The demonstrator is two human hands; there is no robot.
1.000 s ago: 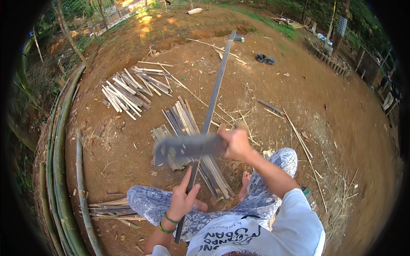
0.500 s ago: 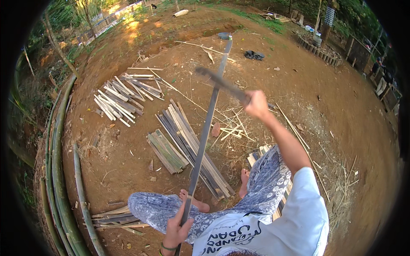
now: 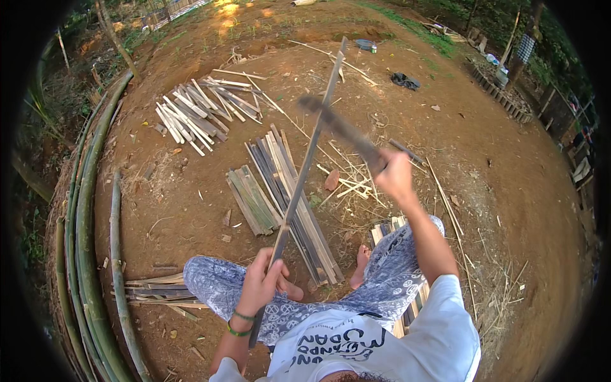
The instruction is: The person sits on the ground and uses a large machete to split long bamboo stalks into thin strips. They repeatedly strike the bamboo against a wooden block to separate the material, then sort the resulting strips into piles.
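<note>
My left hand [image 3: 262,280] is closed around the lower part of a long, thin, dark bamboo strip [image 3: 297,202], which slants up and away in front of me. In my right hand [image 3: 396,177] is a machete [image 3: 350,135], gripped by its handle. Its dark blade, smeared by motion, crosses the strip toward the far end. Whether the edge cuts into the strip I cannot tell. Beneath the strip lies a bundle of long split bamboo slats [image 3: 305,223], with a shorter greenish stack [image 3: 253,200] beside it.
Pale and dark sticks [image 3: 197,114] lie heaped at the far left. Long green bamboo poles [image 3: 89,254] run along the left side. More slats [image 3: 162,291] rest by my left knee. Thin shavings [image 3: 356,184] litter the ground. Farther off are a black crumpled thing [image 3: 405,81] and a basin [image 3: 365,44].
My left hand has moved forward along with the near part of the strip. The strip's far end has swung left of the basin. My view has shifted slightly; the machete still crosses the strip.
</note>
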